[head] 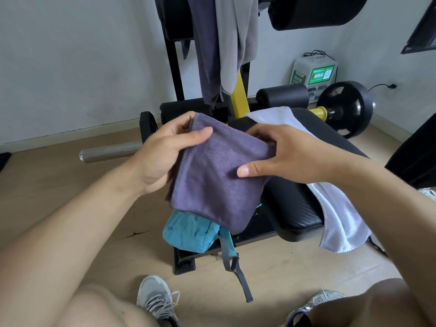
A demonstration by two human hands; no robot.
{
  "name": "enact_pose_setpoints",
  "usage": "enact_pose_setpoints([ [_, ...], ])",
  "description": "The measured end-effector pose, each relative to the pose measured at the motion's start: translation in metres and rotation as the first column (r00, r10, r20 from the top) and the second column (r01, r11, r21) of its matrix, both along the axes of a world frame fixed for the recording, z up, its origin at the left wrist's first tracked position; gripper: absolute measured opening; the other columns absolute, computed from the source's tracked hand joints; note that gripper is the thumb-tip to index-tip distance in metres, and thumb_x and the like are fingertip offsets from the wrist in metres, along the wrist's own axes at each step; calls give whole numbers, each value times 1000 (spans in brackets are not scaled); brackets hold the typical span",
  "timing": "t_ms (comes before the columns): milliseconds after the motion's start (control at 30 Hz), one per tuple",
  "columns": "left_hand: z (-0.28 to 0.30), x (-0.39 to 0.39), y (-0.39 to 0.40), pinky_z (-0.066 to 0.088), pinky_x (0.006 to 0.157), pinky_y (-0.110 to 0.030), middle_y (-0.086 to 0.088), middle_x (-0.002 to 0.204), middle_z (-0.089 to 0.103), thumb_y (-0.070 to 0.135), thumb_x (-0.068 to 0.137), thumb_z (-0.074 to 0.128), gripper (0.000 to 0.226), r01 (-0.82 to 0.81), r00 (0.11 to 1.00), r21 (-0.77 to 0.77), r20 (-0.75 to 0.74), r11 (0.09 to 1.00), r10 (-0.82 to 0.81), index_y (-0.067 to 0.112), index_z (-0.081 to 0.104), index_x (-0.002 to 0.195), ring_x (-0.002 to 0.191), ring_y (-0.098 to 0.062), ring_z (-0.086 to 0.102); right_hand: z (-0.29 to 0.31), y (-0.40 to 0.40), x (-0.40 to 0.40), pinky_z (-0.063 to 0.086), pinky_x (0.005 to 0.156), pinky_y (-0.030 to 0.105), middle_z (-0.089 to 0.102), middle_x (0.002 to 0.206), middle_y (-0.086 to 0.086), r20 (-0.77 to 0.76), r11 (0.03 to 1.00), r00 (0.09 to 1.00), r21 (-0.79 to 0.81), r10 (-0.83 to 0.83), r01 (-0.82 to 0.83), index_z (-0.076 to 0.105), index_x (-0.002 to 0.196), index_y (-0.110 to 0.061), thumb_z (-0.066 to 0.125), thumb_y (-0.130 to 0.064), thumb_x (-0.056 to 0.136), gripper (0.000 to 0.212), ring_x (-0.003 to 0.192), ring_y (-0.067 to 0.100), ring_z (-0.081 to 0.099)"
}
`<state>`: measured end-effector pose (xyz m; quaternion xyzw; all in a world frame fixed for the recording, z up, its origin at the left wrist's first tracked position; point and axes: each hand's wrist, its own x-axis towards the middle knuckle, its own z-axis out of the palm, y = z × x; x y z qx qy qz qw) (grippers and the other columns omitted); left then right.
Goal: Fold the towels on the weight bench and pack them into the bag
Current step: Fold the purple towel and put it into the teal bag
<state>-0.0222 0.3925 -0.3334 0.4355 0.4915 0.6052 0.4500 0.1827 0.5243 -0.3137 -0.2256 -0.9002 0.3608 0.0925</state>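
A folded purple towel (217,182) hangs in the air in front of the weight bench (292,208). My left hand (162,152) grips its upper left corner, thumb on top. My right hand (285,154) pinches its right edge, thumb pressed on the front face. A white towel (339,213) lies draped across the black bench pad and hangs off its right side. The teal bag (188,232) sits on the floor under the purple towel, partly hidden by it, its grey strap (238,272) trailing toward me.
Two grey towels (226,43) hang from the black rack behind the bench. A weight plate (346,107) on a yellow-sleeved bar stands at the right, a steel bar (111,153) lies on the floor at left. My shoes (155,298) and knees fill the bottom edge.
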Motion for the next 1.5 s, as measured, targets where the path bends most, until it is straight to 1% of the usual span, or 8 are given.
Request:
enact_pose_setpoints([
  [167,-6,-14,1,56,75,-21,0,91,71,13,89,71,24,-69,991,-79,-122,994,59,7,60,109,85,-10,68,-7,8,3,56,93,37,75,98,-4,-71,996,995,-48,-77,73,72,103,-26,85,-32,77,31,95,13,70],
  [433,-12,-19,-1,57,80,-27,-5,108,76,4,80,75,36,-41,981,-173,-196,984,7,14,72,114,100,-18,71,-8,9,-3,57,87,31,71,96,5,-345,815,875,-572,-339,90,63,122,-17,68,-4,92,33,90,12,69],
  [633,-9,0,-1,50,102,-39,-5,122,74,32,84,79,45,107,939,-366,-269,925,-215,14,68,125,116,-21,69,-10,-5,-7,55,91,23,75,100,5,-306,910,932,-410,-194,54,61,129,-19,74,-10,90,42,98,10,70],
  [767,0,12,-4,56,90,-30,-4,108,79,32,81,73,30,87,917,-368,-334,926,-219,15,77,106,102,-18,75,-7,-13,-11,56,91,23,71,109,12,-296,943,943,-330,-149,45,61,127,-23,78,-21,86,45,99,14,69],
  [900,4,10,-6,57,95,-38,-11,116,76,26,82,70,41,73,978,-303,-166,950,-128,6,70,118,109,-26,73,-3,-8,-5,56,95,31,75,113,-3,-130,876,990,-482,-57,-13,60,127,-23,84,-34,69,64,106,9,71],
  [1067,1,2,-7,61,80,-31,-3,111,78,28,81,67,35,66,995,-338,-48,939,-87,19,68,115,104,-20,74,-9,1,1,57,94,36,77,104,-1,14,930,998,-365,-55,56,73,110,-17,87,-15,76,37,101,17,73],
  [1167,-3,-3,-7,60,90,-31,-4,116,77,23,83,68,40,76,991,-373,-76,925,-112,18,64,122,109,-20,73,-8,7,4,57,72,26,76,92,1,-30,905,987,-404,-159,134,73,99,-15,84,-11,77,25,88,16,72],
  [1500,-13,-3,2,63,79,-33,-10,120,74,7,81,67,50,-56,971,-267,209,962,115,17,60,130,99,-22,75,-19,4,-10,60,87,33,76,115,5,-125,532,934,-843,-334,77,68,121,-12,73,-16,87,35,107,21,72],
])
